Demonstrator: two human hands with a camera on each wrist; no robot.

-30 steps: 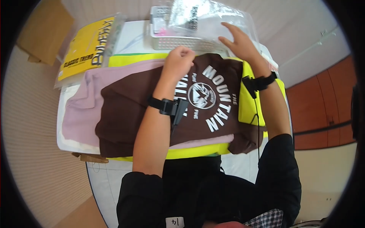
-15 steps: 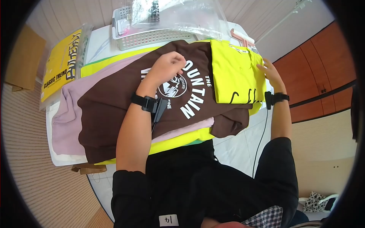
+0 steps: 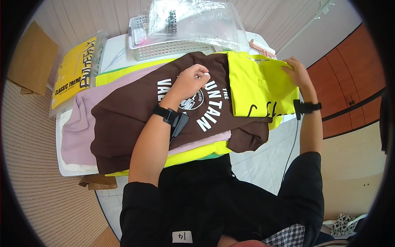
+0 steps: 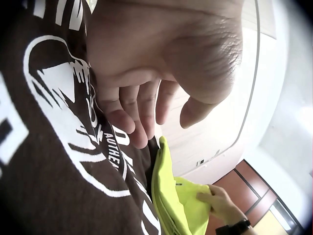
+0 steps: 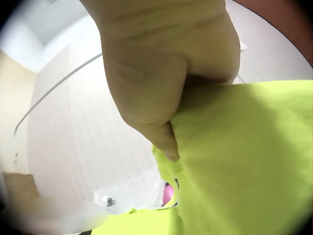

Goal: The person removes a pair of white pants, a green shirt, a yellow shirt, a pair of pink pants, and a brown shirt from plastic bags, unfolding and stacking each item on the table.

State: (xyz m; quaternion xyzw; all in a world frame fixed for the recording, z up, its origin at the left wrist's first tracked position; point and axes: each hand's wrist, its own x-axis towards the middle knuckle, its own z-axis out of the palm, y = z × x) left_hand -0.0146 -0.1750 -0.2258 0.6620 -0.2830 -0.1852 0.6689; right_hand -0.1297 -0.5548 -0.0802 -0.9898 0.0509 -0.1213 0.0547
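Observation:
My left hand point(image 3: 190, 84) is over the printed chest of a brown shirt point(image 3: 123, 113), its fingers loosely bent with nothing between them. In the left wrist view those fingers point(image 4: 142, 112) hang relaxed beside the white lettering. At the right, my right hand point(image 3: 298, 74) pinches the far right edge of a neon yellow shirt point(image 3: 257, 86) with black lettering, folded over the brown one. The right wrist view shows the thumb against the near side of the yellow cloth point(image 5: 244, 156), with the other fingers hidden behind it.
Beneath the brown shirt lie pink point(image 3: 76, 136) and more yellow garments on a white table. A grey basket point(image 3: 164, 51) with a clear plastic bag point(image 3: 197, 24) stands at the back. A yellow packaged garment point(image 3: 76, 74) is at the left, near a cardboard box point(image 3: 35, 57).
My right hand has moved from beside the clear bag to the yellow shirt's right edge and taken hold of it, raising that edge. My left hand stays over the brown shirt.

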